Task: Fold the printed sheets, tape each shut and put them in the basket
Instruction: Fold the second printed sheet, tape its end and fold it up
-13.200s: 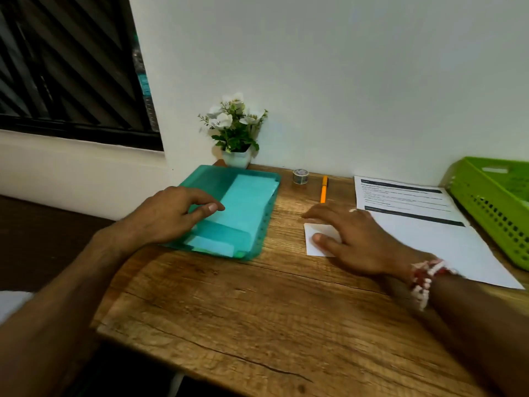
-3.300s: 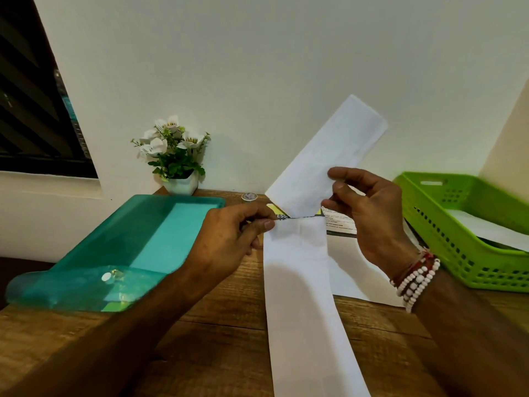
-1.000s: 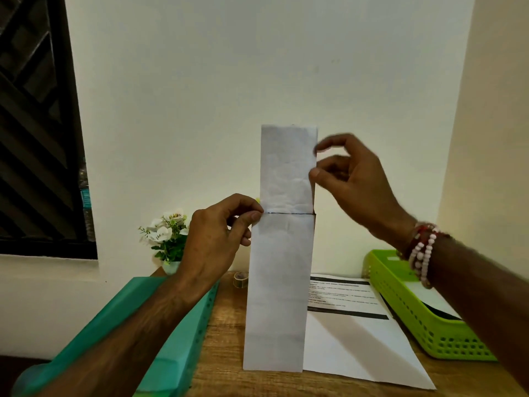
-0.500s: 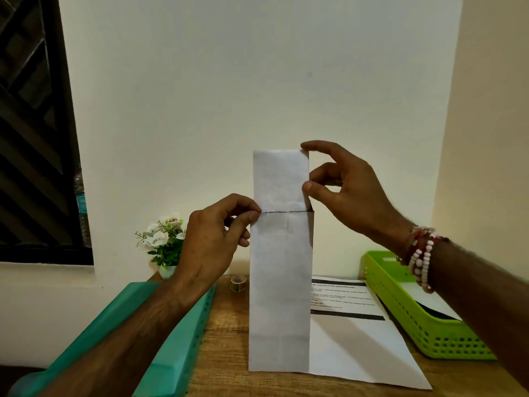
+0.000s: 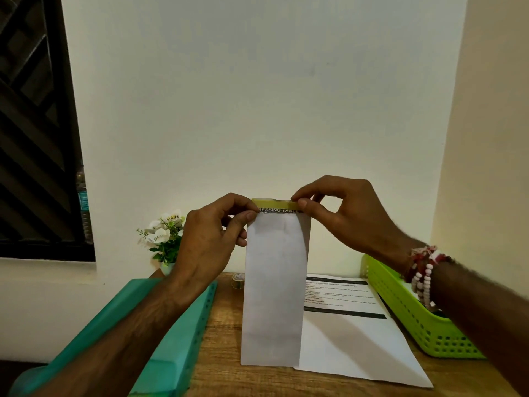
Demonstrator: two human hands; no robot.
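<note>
Head view: left of centre, your left hand (image 5: 211, 239) pinches the top left corner of the sheet (image 5: 274, 296); further right, your right hand (image 5: 343, 219) pinches the top right corner. The fold could skew if either pinch slips, since the paper looks limp. The sheet is a narrow white strip, upright at centre, its foot apparently on the table (image 5: 257, 379), with a yellow printed band along the top.

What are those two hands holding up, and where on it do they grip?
A folded printed sheet, held upright. The left hand pinches its top left corner, the right hand its top right corner.
</note>
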